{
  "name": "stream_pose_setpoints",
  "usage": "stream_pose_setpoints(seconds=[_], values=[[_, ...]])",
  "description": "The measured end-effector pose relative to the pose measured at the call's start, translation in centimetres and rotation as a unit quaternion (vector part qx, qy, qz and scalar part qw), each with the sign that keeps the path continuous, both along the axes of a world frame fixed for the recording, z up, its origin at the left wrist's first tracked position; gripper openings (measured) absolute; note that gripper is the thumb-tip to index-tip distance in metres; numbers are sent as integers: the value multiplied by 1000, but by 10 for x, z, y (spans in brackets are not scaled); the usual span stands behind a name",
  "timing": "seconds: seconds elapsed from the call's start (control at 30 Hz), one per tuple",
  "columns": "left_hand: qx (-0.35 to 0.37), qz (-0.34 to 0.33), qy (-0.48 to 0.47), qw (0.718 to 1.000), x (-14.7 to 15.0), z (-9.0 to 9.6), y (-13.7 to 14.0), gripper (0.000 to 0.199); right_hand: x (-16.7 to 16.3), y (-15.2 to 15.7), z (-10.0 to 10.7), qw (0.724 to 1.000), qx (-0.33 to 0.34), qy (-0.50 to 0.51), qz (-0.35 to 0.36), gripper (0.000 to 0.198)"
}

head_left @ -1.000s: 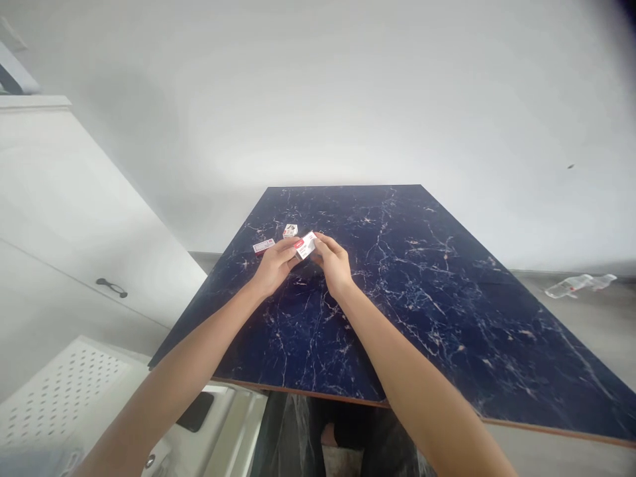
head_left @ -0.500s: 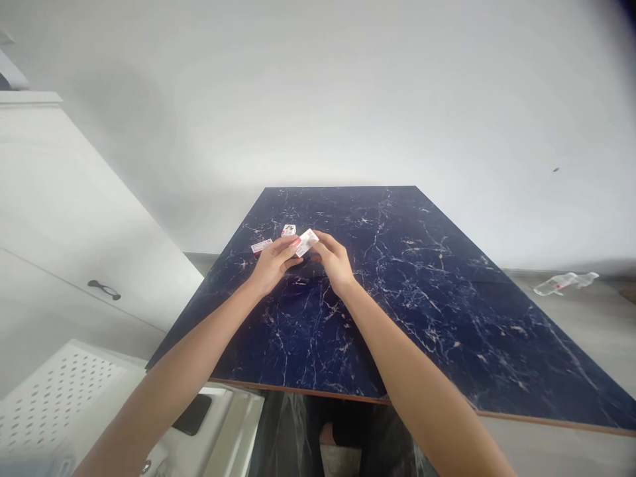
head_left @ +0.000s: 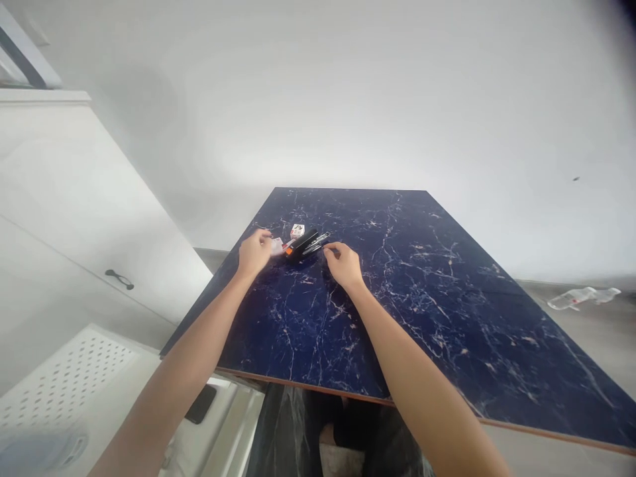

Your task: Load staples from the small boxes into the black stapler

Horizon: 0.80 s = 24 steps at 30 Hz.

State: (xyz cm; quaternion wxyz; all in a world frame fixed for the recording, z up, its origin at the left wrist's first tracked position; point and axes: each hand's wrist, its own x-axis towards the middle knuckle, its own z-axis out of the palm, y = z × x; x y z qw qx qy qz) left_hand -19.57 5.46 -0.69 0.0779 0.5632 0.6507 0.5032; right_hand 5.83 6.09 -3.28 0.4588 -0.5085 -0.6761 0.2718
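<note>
My left hand (head_left: 255, 252) is closed on a small white box (head_left: 276, 246) with a bit of red beside it, at the left part of the dark blue marbled table. Right of that box lies a black pouch (head_left: 303, 244) with an orange patch at its near end. Several pens (head_left: 317, 244) stick out of the pouch's right end. My right hand (head_left: 344, 264) has thumb and forefinger pinched together close to the pen ends; whatever is between them, if anything, is too small to make out. Another small white box (head_left: 297, 230) with dark and red print stands just behind the pouch.
The blue table (head_left: 422, 318) has a brown front edge and meets a pale wall. A white cabinet (head_left: 74, 199) with a dark handle stands left. A dark phone-like object (head_left: 201, 404) lies on a white surface below. Clear plastic bottles (head_left: 576, 298) lie beyond the right edge.
My hands have moved apart from the white box held between them. The left carried a white box leftward and down; the right dropped toward the pens. The pouch and pens are now uncovered.
</note>
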Motion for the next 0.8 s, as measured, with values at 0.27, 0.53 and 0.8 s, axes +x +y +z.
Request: stream_pose_setpoints(seconds=[0.27, 0.53, 0.8], values=[[-58, -138, 172, 974, 0, -10, 6, 35, -4, 7, -2, 996, 50, -72, -18, 42], [-101, -141, 147, 974, -2, -24, 4, 39, -23, 39, 5, 993, 3, -102, 65, 66], [-81, -126, 149, 977, 2, -29, 4, 37, -24, 39, 3, 990, -83, 13, 117, 57]])
